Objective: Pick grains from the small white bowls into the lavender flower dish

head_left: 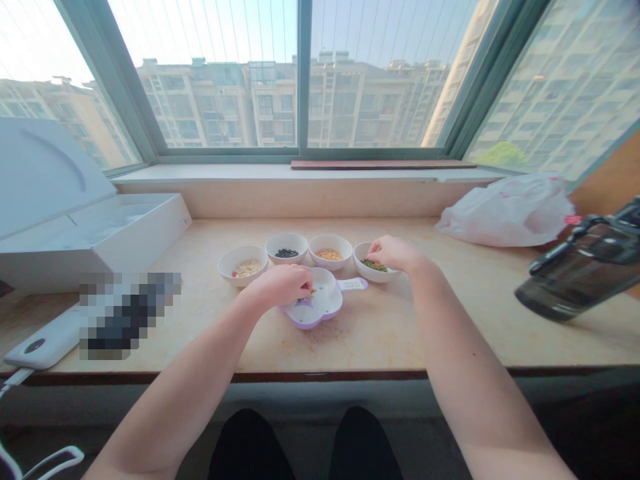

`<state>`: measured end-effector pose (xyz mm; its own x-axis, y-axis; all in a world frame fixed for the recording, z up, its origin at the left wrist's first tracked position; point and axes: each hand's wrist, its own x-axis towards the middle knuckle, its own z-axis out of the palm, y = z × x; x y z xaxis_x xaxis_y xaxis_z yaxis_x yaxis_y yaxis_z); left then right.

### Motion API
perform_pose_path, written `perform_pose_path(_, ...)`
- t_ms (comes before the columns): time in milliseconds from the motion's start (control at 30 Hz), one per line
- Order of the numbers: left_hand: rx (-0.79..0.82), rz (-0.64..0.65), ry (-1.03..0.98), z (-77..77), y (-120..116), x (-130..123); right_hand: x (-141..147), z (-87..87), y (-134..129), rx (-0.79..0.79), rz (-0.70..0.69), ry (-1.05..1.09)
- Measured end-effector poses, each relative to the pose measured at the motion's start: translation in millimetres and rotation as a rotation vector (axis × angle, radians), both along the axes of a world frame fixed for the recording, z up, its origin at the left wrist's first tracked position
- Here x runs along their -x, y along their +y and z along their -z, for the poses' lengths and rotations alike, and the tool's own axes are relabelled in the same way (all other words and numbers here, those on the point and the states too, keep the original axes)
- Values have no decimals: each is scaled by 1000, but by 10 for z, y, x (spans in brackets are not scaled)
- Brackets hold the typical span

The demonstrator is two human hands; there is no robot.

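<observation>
My left hand (291,285) is closed over a white and purple handled bowl (327,303), its fingertips down inside near some small mixed grains. What the fingers pinch there is too small to make out. My right hand (393,253) reaches into a white bowl of green beans (374,266), fingers pinched together at the beans. Beside it stand a bowl of yellow kernels (330,255), a bowl of black beans (287,253) and, at the left end, a bowl of pale seeds or nuts (247,269).
An open white box (145,230) stands at the left, with a white power bank (47,340) on a cable near it. At the right are a plastic bag (505,210) and a tilted dark jug (575,273). The table's front edge (320,377) runs below my forearms.
</observation>
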<state>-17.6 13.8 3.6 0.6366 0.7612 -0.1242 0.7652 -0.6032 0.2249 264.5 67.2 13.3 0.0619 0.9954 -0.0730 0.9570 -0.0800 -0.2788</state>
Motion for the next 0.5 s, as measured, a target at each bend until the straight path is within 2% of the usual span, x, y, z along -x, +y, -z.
perform_pose_path(167,-4,-4,-45,63,35,-2,-3,14,-1,-29,-16,24)
perform_pose_path(367,-77,50,-42,73,9,-23,5,23,-30,-70,-41,44)
perform_pose_path(433,-85,47,-97,55,1,-26,18,16,-44,-101,-28,39)
perform_pose_path(500,-70,8,-240,27,-6,-31,43,-3,-62,-145,6,22)
